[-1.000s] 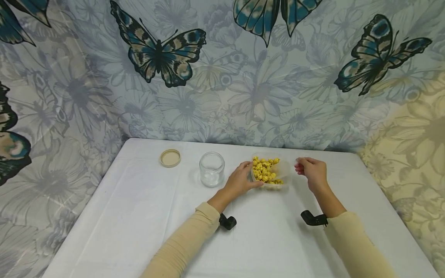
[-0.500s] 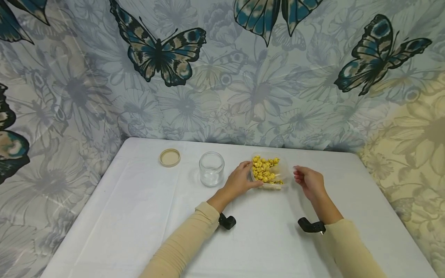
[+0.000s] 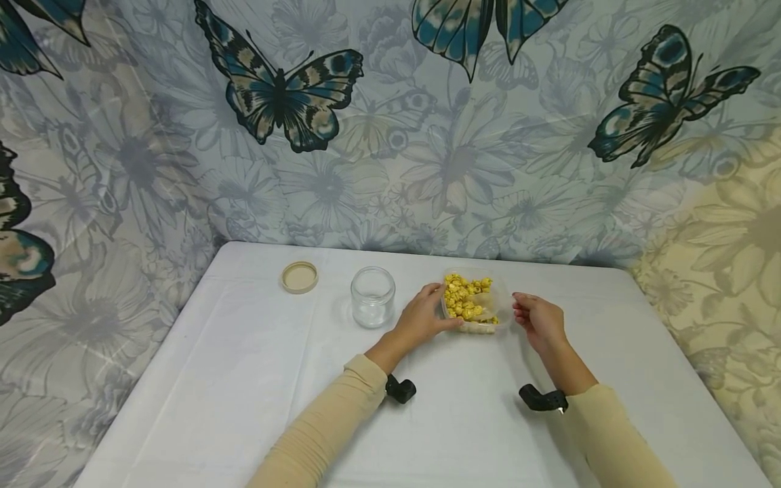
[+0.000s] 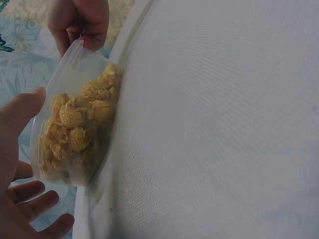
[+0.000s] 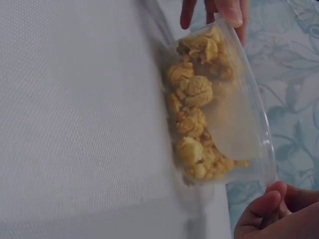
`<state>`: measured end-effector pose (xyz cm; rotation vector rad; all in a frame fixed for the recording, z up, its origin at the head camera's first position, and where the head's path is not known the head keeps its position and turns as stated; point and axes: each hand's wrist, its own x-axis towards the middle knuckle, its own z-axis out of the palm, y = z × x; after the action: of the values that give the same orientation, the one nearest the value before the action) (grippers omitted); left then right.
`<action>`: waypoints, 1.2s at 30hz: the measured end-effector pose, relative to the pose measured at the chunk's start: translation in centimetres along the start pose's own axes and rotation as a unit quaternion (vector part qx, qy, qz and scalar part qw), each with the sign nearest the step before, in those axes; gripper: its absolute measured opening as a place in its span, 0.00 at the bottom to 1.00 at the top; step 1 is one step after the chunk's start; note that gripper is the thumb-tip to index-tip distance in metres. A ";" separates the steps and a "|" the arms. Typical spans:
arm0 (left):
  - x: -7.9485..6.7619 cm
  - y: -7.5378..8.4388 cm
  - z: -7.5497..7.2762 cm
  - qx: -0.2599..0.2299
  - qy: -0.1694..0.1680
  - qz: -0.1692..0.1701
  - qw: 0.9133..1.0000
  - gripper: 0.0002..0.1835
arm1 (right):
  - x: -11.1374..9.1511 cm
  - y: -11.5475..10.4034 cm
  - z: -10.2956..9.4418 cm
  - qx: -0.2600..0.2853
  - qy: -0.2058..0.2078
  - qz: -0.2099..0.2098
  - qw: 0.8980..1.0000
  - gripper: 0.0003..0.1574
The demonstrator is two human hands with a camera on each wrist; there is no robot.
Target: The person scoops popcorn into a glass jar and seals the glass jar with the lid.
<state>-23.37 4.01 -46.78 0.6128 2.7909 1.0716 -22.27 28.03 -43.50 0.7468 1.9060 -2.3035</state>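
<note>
A clear plastic container (image 3: pixel 502 313) of yellow caramel popcorn (image 3: pixel 462 298) sits on the table between my hands. My left hand (image 3: pixel 421 316) holds its left side, thumb at the front and fingers toward the back. In the left wrist view that thumb (image 4: pixel 31 107) lies at the rim, with the lower fingers spread off the wall. At the right corner, my right hand (image 3: pixel 542 322) has its fingers curled. Its thumb and forefinger (image 5: pixel 269 199) pinch the container's edge. To the left stands a clear glass jar (image 3: pixel 373 298) without a lid on it.
A round beige lid (image 3: pixel 299 278) lies at the back left of the white-covered table (image 3: pixel 244 393). Behind the table hangs a butterfly-patterned cloth (image 3: pixel 390 169). Black cameras (image 3: pixel 401 390) are worn on both wrists.
My right hand has come down and slightly left, from above the container's right side to its right corner. The left hand, jar and lid have stayed put.
</note>
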 end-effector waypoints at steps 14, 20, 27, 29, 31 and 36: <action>-0.1 -0.1 0.0 0.003 0.003 0.003 1.000 0.47 | 0.0 -0.8 0.4 0.051 0.036 0.021 0.998 0.25; -0.1 0.2 0.0 0.008 0.006 -0.001 1.000 0.47 | 0.2 -0.5 0.8 0.006 0.030 0.029 0.999 0.23; -0.1 0.2 0.0 0.011 0.003 -0.003 1.000 0.47 | 0.3 -0.6 1.1 0.032 0.055 0.031 0.997 0.20; -0.1 0.2 0.0 0.012 0.005 -0.001 1.000 0.47 | 0.4 -0.6 1.1 0.048 0.063 0.032 0.996 0.22; -0.1 0.2 0.0 0.009 0.006 -0.001 1.000 0.47 | 0.4 -0.6 1.1 0.060 0.071 0.033 0.995 0.22; -0.2 0.3 -0.1 0.006 0.005 -0.003 1.000 0.47 | 0.5 -0.5 1.1 0.034 0.071 0.035 0.996 0.15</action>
<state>-23.11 4.13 -46.54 0.6008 2.8074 1.0619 -23.29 27.26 -43.10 0.9929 1.8325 -2.3410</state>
